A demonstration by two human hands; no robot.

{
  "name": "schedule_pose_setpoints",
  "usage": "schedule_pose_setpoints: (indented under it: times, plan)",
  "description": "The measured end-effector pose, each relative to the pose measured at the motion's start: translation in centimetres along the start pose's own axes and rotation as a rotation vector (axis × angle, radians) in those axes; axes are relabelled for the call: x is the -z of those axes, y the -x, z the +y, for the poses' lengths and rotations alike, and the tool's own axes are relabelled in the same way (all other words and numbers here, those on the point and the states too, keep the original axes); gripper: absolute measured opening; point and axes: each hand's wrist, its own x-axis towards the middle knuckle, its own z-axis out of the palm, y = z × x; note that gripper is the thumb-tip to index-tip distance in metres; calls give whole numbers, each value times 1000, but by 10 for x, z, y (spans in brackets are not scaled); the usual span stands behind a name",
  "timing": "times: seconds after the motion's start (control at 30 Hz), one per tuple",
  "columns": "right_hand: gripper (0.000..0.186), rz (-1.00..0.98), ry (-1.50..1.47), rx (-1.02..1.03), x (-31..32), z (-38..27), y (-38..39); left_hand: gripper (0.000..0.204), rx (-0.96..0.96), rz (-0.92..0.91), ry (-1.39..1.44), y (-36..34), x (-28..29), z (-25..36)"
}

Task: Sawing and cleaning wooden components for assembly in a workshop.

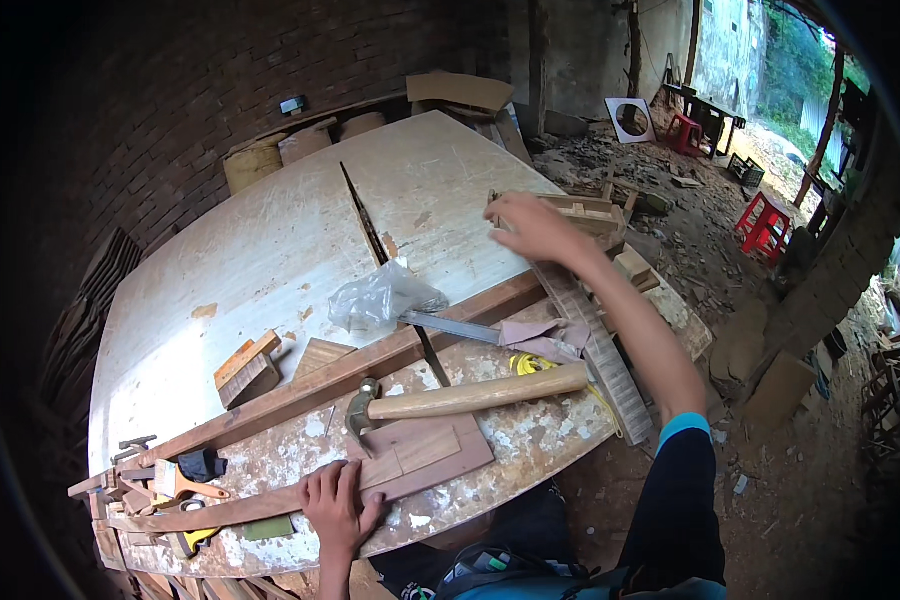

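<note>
Near the table's front edge, my left hand [335, 508] has its fingers curled over a long wooden strip [235, 510]. That strip's right end lies over a flat reddish-brown board [470, 458]. Just beyond it a claw hammer [475, 393] rests, its head to the left. My right hand [542, 228] reaches far over the table's right side, fingers bent around a small dark piece too indistinct to name. Below that forearm runs a grey-brown plank [592, 350]. A yellow tape measure [530, 365] and a crumpled sandpaper sheet [548, 338] lie beside the plank.
A long wooden bar [340, 372] crosses the big worn table [270, 225]. A clear plastic bag [385, 297], metal ruler [450, 327] and wood blocks [250, 370] lie near it. A paintbrush [180, 482] is at left. Red stools [765, 228] stand on the littered floor.
</note>
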Motion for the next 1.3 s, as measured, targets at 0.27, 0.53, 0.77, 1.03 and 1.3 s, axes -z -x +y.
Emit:
schedule_pose_setpoints:
  times: [0.27,0.53,0.77,1.03,1.3]
  plan:
    - [29,-280,276,-516,10,164,33,50,-25,-32,-23,-8,-13,1]
    - [25,-331,498,-520,-15,188,23,42,29,20,-3,-15,-8,11]
    - [15,143,910,-219,48,143,41,32,34,-13,97,-14,6,8]
    - [25,529,-7,-354,151,14,100,18,58,9,385,-30,22,-4]
    - [30,296,-1829,-257,132,-41,194,12,-57,27,448,-34,11,-18]
